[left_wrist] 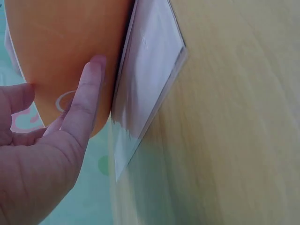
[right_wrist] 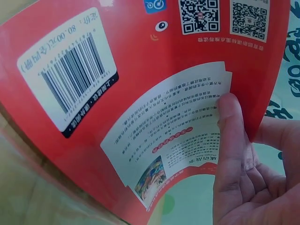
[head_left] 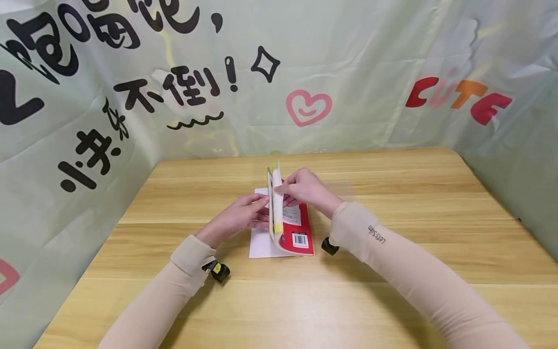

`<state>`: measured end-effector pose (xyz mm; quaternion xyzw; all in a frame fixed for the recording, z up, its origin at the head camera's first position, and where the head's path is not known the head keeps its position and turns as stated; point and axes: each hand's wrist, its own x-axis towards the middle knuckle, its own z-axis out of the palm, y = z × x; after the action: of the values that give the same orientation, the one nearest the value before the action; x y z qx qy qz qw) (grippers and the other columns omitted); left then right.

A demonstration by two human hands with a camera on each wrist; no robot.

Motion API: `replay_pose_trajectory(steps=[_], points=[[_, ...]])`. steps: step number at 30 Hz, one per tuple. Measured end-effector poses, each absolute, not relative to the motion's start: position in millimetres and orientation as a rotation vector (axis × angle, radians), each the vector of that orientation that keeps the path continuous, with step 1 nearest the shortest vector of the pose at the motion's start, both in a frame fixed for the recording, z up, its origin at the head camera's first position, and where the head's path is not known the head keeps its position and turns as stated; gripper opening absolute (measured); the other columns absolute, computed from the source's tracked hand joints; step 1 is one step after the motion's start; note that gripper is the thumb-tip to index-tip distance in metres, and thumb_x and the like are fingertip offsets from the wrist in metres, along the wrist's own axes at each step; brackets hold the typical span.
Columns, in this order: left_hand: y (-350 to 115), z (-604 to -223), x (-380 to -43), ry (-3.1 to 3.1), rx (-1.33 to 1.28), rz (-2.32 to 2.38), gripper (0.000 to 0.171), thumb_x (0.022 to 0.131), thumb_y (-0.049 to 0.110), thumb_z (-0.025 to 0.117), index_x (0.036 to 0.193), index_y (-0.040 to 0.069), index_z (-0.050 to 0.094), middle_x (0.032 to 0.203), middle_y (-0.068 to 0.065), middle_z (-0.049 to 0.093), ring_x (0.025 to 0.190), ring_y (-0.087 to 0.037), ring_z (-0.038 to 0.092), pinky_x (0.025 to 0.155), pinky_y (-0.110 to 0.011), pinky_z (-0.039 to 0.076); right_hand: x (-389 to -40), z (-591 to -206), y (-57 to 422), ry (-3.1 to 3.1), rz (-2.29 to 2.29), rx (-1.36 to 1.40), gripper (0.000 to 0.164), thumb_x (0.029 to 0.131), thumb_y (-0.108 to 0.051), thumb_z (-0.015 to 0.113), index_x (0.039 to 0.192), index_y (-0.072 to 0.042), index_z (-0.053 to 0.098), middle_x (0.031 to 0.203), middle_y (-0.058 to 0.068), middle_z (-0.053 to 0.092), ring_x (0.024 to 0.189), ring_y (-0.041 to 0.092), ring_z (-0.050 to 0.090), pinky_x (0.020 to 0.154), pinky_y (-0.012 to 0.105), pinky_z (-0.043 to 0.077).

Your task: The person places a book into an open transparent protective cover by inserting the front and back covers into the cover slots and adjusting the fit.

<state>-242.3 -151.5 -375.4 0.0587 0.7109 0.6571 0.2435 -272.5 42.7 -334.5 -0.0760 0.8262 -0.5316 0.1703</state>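
A paperback book (head_left: 277, 208) stands on its edge near the middle of the table, its red back cover (right_wrist: 154, 89) curving out to the right with a barcode on it. My right hand (head_left: 307, 186) pinches the book by its far edge, fingers against the red side and thumb behind. On the other side, my left hand (head_left: 237, 215) rests nearly straight fingers on a plain orange surface of the book (left_wrist: 70, 42), thumb tip at its edge. Beneath lies a flat white-faced item (head_left: 261, 245), partly hidden by the book.
Both hands work over a wood-grain table (head_left: 279, 300). A printed fabric backdrop (head_left: 357, 58) rises behind the table and along both sides. Small black cameras hang below each wrist, close above the tabletop.
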Motion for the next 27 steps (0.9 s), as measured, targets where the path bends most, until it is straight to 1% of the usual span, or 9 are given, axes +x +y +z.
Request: replay_pose_trajectory(steps=[5, 8, 15, 22, 27], points=[[-158, -376, -244, 1.997, 0.146, 1.765, 0.038, 0.105, 0.028, 0.043, 0.130, 0.000, 0.051, 0.111, -0.020, 0.061, 0.093, -0.025, 0.062, 0.078, -0.036, 0.053, -273, -339, 39, 2.345, -1.495, -0.201, 0.020, 0.087, -0.021, 0.071, 0.092, -0.002, 0.074, 0.081, 0.010, 0.070, 0.073, 0.027, 0.069, 0.070, 0.036, 0.056], [-160, -376, -244, 2.017, 0.162, 1.743, 0.039, 0.105, 0.029, 0.043, 0.129, 0.001, 0.052, 0.110, -0.017, 0.063, 0.094, -0.025, 0.063, 0.077, -0.036, 0.053, -273, -341, 36, 2.363, -1.477, -0.204, 0.019, 0.087, -0.023, 0.071, 0.091, -0.004, 0.074, 0.080, 0.009, 0.070, 0.073, 0.027, 0.069, 0.070, 0.035, 0.056], [-162, -376, -243, 2.031, 0.173, 1.729, 0.039, 0.105, 0.028, 0.042, 0.129, 0.000, 0.054, 0.109, -0.017, 0.064, 0.092, -0.025, 0.064, 0.076, -0.035, 0.053, -273, -345, 31, 2.371, -1.469, -0.223, 0.018, 0.087, -0.023, 0.072, 0.087, -0.005, 0.075, 0.076, 0.010, 0.070, 0.070, 0.026, 0.069, 0.068, 0.035, 0.056], [-165, -377, -242, 2.011, 0.180, 1.731, 0.039, 0.105, 0.026, 0.043, 0.129, -0.003, 0.053, 0.110, -0.018, 0.064, 0.093, -0.024, 0.064, 0.078, -0.036, 0.053, -272, -347, 25, 2.359, -1.454, -0.219, 0.020, 0.087, -0.024, 0.072, 0.088, -0.005, 0.074, 0.077, 0.010, 0.069, 0.070, 0.026, 0.069, 0.066, 0.032, 0.056], [-167, -377, -242, 2.013, 0.176, 1.715, 0.039, 0.105, 0.027, 0.044, 0.128, -0.003, 0.054, 0.110, -0.018, 0.064, 0.093, -0.024, 0.063, 0.078, -0.036, 0.053, -272, -348, 22, 2.345, -1.459, -0.224, 0.019, 0.087, -0.023, 0.072, 0.090, -0.005, 0.074, 0.077, 0.010, 0.069, 0.070, 0.025, 0.069, 0.067, 0.033, 0.056]])
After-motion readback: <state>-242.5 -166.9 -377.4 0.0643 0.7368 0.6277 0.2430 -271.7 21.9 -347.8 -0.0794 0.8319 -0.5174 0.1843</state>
